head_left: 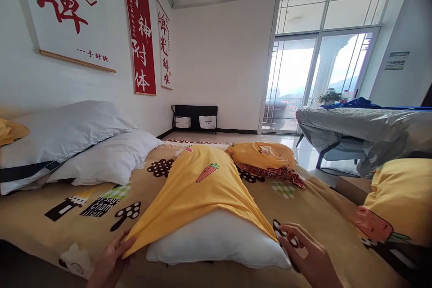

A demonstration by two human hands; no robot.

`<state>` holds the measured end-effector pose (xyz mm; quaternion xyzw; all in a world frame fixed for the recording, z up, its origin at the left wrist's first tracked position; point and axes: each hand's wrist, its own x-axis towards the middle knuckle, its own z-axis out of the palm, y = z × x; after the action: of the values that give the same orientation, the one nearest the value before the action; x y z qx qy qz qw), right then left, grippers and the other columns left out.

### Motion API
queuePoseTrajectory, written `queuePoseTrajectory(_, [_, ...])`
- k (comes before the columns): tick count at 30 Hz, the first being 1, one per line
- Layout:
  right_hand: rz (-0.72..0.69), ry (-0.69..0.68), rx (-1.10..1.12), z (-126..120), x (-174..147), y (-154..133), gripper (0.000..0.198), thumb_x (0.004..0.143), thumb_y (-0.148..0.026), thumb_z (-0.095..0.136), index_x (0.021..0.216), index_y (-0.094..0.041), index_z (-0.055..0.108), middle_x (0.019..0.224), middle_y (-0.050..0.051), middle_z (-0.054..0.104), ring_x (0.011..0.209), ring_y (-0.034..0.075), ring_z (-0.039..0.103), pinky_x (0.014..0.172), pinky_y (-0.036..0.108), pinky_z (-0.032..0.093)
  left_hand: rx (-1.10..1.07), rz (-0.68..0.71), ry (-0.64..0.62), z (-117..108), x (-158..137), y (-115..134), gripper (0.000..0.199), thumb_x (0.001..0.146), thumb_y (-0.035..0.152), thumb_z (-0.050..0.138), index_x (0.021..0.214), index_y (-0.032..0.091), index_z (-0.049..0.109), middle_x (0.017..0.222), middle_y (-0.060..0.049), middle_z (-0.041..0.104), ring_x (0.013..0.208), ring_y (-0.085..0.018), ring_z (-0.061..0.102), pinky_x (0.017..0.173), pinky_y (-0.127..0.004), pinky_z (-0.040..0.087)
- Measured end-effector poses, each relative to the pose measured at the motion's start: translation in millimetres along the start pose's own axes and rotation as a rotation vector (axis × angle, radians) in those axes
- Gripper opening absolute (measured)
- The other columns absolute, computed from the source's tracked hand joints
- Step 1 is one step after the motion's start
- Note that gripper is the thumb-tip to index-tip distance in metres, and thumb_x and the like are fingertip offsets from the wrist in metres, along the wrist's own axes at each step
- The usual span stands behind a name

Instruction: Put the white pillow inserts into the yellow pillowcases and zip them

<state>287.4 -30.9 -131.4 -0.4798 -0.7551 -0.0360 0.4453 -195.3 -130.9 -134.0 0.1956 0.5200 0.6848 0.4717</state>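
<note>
On the bed, a white pillow (219,239) lies partly inside a yellow pillowcase (189,193) printed with a carrot. The near end of the pillow sticks out of the case's opening. My left hand (113,256) pinches the left corner of that opening and holds the cloth stretched outward. At the right corner, my right hand (305,249) has its thumb and forefinger curled toward each other at the cloth's edge. How much cloth lies between those fingertips is hard to see.
White pillows (111,155) are piled at the left. A crumpled yellow cloth with red plaid (263,156) lies beyond the pillowcase. Another yellow-covered pillow (405,198) is at the right. A plastic-covered table (357,121) stands past the patterned bedsheet (135,191).
</note>
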Motion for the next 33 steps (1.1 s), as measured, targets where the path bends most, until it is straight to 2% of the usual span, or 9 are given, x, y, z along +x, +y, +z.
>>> queuePoseTrajectory(3, [-0.301,0.12,-0.169,20,6,-15,0.024,0.09,-0.042,0.053,0.098,-0.024,0.065,0.095,0.004,0.07,0.082,0.018,0.065,0.072,0.027,0.051,-0.067,0.019,0.017,1,-3,1,0.06,0.035,0.031,0.092,0.088,0.019,0.066,0.071,0.003,0.062,0.044,-0.008,0.047,0.04,-0.022,0.04])
queuePoseTrajectory(7, [-0.522,0.225,-0.321,28,19,-25,0.023,0.095,-0.018,0.042,0.095,-0.02,0.064,0.077,0.003,0.068,0.067,0.015,0.061,0.066,0.028,0.045,-0.075,0.075,-0.072,-4,-2,17,0.056,0.048,0.031,0.089,0.098,0.02,0.069,0.087,-0.002,0.066,0.047,-0.006,0.044,0.042,-0.022,0.041])
queuePoseTrajectory(10, [-0.567,0.299,-0.359,12,27,-27,0.023,0.091,-0.008,0.042,0.099,-0.017,0.062,0.075,0.003,0.068,0.064,0.014,0.059,0.066,0.028,0.043,-0.05,0.118,-0.119,-1,-8,36,0.057,0.053,0.028,0.087,0.106,0.022,0.068,0.097,-0.003,0.066,0.045,-0.004,0.041,0.04,-0.02,0.038])
queuePoseTrajectory(17, [-0.684,0.296,-0.394,-30,39,-38,0.027,0.089,-0.004,0.044,0.109,-0.014,0.059,0.083,0.006,0.07,0.074,0.016,0.062,0.074,0.03,0.044,-0.053,0.146,-0.159,14,-29,67,0.071,0.054,0.035,0.088,0.119,0.022,0.06,0.053,0.008,0.049,0.038,-0.001,0.028,0.036,-0.014,0.027])
queuePoseTrajectory(21, [-0.675,0.296,-0.342,-33,39,-36,0.028,0.09,-0.007,0.043,0.109,-0.017,0.061,0.083,0.004,0.071,0.073,0.015,0.064,0.074,0.029,0.045,-0.017,0.175,-0.118,12,-30,69,0.064,0.054,0.037,0.087,0.112,0.023,0.066,0.054,0.006,0.054,0.038,-0.003,0.032,0.037,-0.015,0.031])
queuePoseTrajectory(23, [-0.601,0.273,-0.248,-27,38,-28,0.025,0.091,-0.013,0.044,0.105,-0.02,0.063,0.083,0.004,0.073,0.071,0.015,0.066,0.071,0.027,0.047,0.074,0.239,-0.073,6,-24,65,0.054,0.052,0.041,0.087,0.101,0.022,0.071,0.058,0.002,0.06,0.042,-0.007,0.041,0.039,-0.017,0.037])
queuePoseTrajectory(25, [-0.379,0.156,-0.117,-19,35,-16,0.022,0.092,-0.028,0.045,0.095,-0.022,0.066,0.072,0.002,0.072,0.06,0.015,0.066,0.06,0.025,0.048,0.243,0.305,-0.02,-4,-15,58,0.043,0.048,0.043,0.087,0.083,0.022,0.076,0.063,-0.002,0.066,0.055,-0.016,0.056,0.046,-0.021,0.046])
queuePoseTrajectory(29, [0.257,-0.395,0.239,-4,26,13,0.045,0.089,-0.06,0.037,0.085,-0.023,0.062,0.046,-0.001,0.06,0.041,0.015,0.058,0.044,0.025,0.045,0.577,0.289,-0.112,-36,4,40,0.027,0.044,0.045,0.086,0.064,0.029,0.077,0.079,-0.005,0.075,0.093,-0.036,0.064,0.075,-0.036,0.056])
queuePoseTrajectory(33, [0.52,-0.755,0.588,1,51,21,0.048,0.081,-0.068,0.045,0.082,-0.021,0.053,0.051,0.001,0.062,0.043,0.017,0.061,0.038,0.023,0.04,0.643,0.297,-0.168,-40,27,53,0.025,0.046,0.046,0.082,0.065,0.029,0.078,0.083,-0.006,0.076,0.092,-0.038,0.065,0.081,-0.04,0.055])
